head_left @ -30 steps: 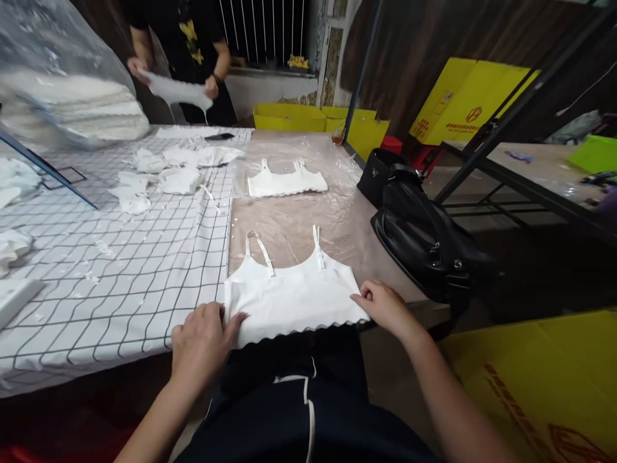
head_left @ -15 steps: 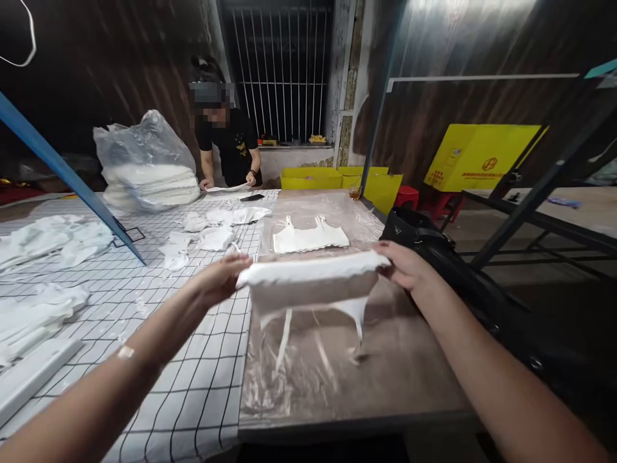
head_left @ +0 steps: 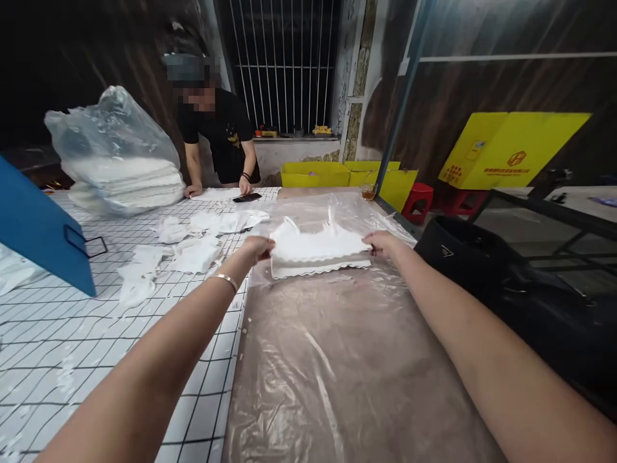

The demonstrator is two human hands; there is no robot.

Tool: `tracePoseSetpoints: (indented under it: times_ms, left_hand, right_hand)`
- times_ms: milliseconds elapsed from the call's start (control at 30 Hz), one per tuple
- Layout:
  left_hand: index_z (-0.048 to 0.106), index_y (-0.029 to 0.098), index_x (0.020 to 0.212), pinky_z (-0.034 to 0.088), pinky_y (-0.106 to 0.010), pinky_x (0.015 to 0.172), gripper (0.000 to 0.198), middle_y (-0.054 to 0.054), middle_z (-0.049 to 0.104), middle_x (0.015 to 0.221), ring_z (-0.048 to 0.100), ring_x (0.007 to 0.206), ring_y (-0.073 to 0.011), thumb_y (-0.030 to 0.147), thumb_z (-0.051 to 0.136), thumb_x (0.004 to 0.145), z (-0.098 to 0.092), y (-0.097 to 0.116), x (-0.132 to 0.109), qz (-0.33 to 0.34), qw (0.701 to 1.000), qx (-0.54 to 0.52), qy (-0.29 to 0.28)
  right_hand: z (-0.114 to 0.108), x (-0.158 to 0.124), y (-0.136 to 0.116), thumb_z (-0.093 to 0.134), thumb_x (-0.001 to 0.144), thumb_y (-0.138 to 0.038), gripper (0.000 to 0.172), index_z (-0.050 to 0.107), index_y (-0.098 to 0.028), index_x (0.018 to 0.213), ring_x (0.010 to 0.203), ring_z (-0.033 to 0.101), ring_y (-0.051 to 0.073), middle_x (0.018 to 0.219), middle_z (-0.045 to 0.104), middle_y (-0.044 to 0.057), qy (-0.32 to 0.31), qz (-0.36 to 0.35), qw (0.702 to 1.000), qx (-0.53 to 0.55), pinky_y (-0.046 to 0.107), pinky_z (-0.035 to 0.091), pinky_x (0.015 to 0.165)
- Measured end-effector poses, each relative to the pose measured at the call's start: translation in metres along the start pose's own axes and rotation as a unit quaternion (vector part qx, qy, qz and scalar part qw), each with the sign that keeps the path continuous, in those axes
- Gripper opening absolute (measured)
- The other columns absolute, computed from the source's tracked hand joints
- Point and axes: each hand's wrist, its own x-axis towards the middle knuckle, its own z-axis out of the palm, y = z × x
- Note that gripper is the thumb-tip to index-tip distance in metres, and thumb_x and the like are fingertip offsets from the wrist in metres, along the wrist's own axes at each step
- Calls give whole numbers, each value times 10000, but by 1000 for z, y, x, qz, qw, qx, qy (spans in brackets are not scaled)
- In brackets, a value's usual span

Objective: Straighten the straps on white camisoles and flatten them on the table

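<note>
Between my two hands a white camisole top [head_left: 319,244] with thin straps is stretched out flat, its straps pointing away from me. My left hand [head_left: 259,247] pinches its left lower corner, and my right hand [head_left: 380,243] pinches the right one. Directly beneath it lies a second white top [head_left: 321,267], whose wavy hem shows along the near side; the rest of it is covered. Both are over a clear plastic sheet [head_left: 289,360] spread on the brown tabletop.
White garments [head_left: 193,254] lie loosely on the checked cloth [head_left: 202,386] at left, near a blue panel [head_left: 43,225]. A bulging plastic bag [head_left: 120,161] stands behind. Across the table a person [head_left: 216,135] leans beside a phone [head_left: 247,198]. A black bag [head_left: 463,263] sits at right.
My hands have moved forward and lowered the camisole top over the other one, its straps now swung to the far side. The person opposite has shifted a hand toward the phone.
</note>
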Motion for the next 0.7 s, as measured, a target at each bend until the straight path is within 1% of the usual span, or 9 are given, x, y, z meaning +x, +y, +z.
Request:
tracePoseSetpoints:
  times_ms: [100, 167, 267, 367, 467, 500, 567, 633, 700]
  left_hand:
    - [652, 99, 834, 537, -317, 645, 68, -55, 636, 700, 645, 694, -194, 102, 701, 788, 14, -23, -1, -58, 997, 57, -10]
    - [617, 126, 706, 512, -300, 614, 135, -9, 556, 554, 623, 612, -187, 13, 691, 718, 19, -25, -3, -59, 994, 89, -10]
    - [595, 139, 624, 510, -325, 680, 216, -19, 568, 562, 645, 664, -223, -49, 701, 612, 24, -17, -8, -34, 989, 144, 4]
    - [623, 146, 670, 489, -323, 811, 248, -73, 669, 802, 662, 848, -249, -26, 755, 551, 22, -10, -12, 20, 980, 191, 51]
    - [642, 183, 889, 453, -295, 889, 187, -81, 657, 1074, 625, 997, -216, 174, 736, 728, -4, -14, -13, 77, 967, 212, 120]
    - [627, 188, 964, 445, -307, 902, 185, -93, 639, 1130, 610, 1033, -220, 242, 687, 797, -19, -19, -15, 85, 961, 217, 151]
    - [586, 177, 1062, 428, -358, 918, 274, -138, 600, 1216, 568, 1117, -267, 335, 637, 845, -52, -35, -20, 66, 942, 242, 223]
    - [584, 168, 1040, 410, -400, 920, 349, -173, 589, 1239, 531, 1174, -333, 353, 709, 772, -86, -55, -26, 12, 916, 288, 279]
    - [605, 169, 906, 394, -406, 916, 202, -166, 646, 1125, 557, 1134, -348, 275, 700, 764, -113, -65, -31, -20, 904, 313, 292]
  right_hand:
    - [4, 0, 33, 750, 653, -258, 278, 472, -258, 632, 559, 524, 181, 526, 503, -20, 38, 107, 991, -69, 331, 442, 537]
    - [2, 1, 41, 744, 637, -262, 273, 471, -262, 641, 589, 541, 184, 571, 530, -8, 56, 98, 987, -111, 342, 446, 566]
    - [-1, 4, 44, 735, 607, -224, 297, 444, -263, 651, 685, 585, 226, 650, 559, 20, 90, 46, 962, -252, 358, 441, 613]
    - [-2, 6, 47, 731, 595, -225, 324, 429, -257, 709, 834, 618, 297, 785, 599, 76, 130, -10, 909, -395, 380, 433, 663]
    - [-2, -8, 46, 709, 607, -343, 357, 423, -268, 807, 903, 615, 328, 880, 606, 92, 163, -88, 904, -385, 402, 448, 686]
    - [-2, -20, 44, 692, 607, -393, 371, 418, -277, 828, 884, 614, 324, 882, 606, 85, 167, -116, 911, -359, 411, 454, 692]
    - [-4, -54, 41, 660, 593, -476, 395, 419, -301, 851, 786, 608, 304, 868, 611, 71, 163, -154, 925, -306, 430, 462, 683]
    - [-8, -96, 40, 650, 555, -527, 421, 448, -329, 867, 668, 581, 282, 852, 626, 63, 134, -164, 939, -273, 445, 465, 641]
    - [-13, -140, 46, 673, 498, -542, 446, 490, -343, 852, 630, 576, 278, 820, 631, 63, 112, -145, 948, -260, 458, 474, 620]
